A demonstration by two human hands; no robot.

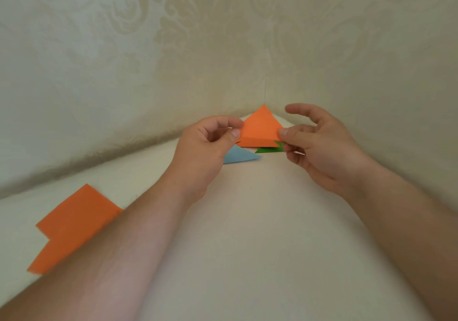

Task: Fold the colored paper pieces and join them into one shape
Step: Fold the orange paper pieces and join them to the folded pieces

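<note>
- Folded orange paper triangle (260, 128) held up above the far corner of the cream tabletop (260, 234), apex pointing to the far side, a fold line running along its near edge.
- Left hand (205, 152) pinching the triangle's left corner between thumb and forefinger, remaining fingers curled into the palm.
- Right hand (314, 147) pinching the triangle's right corner between thumb and a middle finger, forefinger raised and stretched free above the paper.
- Light blue folded paper triangle (239, 156) lying flat on the tabletop below the held piece, partly hidden behind the left hand, its point aimed right.
- Green folded paper piece (269, 149) lying just right of the blue one, partly covered by the orange triangle and the right hand's fingers; touching the blue or not, cannot tell.
- Stack of flat orange paper sheets (71, 224) resting on the near left of the tabletop, well apart from the folded pieces, edges offset, right side tucked under the left forearm.
- Pale damask-patterned walls (148, 48) meeting in a corner right behind the held triangle.
</note>
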